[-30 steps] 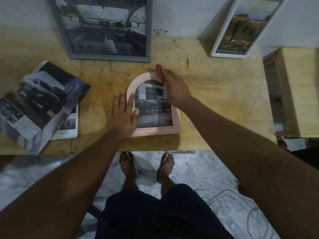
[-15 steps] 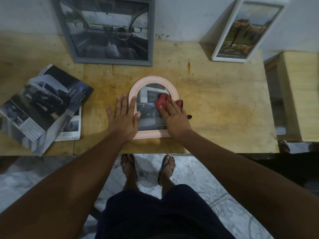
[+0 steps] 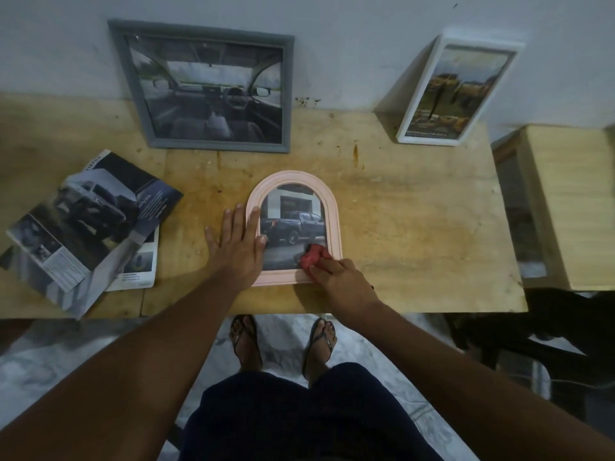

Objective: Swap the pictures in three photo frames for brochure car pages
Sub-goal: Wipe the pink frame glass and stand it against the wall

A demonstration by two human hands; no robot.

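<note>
A pink arched photo frame (image 3: 333, 214) lies flat on the wooden table (image 3: 416, 227) and shows a dark pickup truck picture. My left hand (image 3: 237, 245) rests flat with straight fingers on the frame's left edge. My right hand (image 3: 339, 279) holds a red cloth (image 3: 311, 255) against the glass at the frame's lower right corner. A grey frame (image 3: 213, 88) with a car interior picture leans on the wall at the back. A white frame (image 3: 456, 91) with a yellowish outdoor picture leans at the back right. An open car brochure (image 3: 86, 224) lies at the left.
A loose printed page (image 3: 139, 267) sticks out from under the brochure. A wooden cabinet (image 3: 565, 201) stands to the right of the table, with a dark chair (image 3: 549, 331) below it. My feet in sandals stand on the marble floor (image 3: 50, 354) below the table edge.
My right hand has drawn the red cloth down the glass from the top of the arch to the lower right corner. My left hand has stayed on the frame's left edge.
</note>
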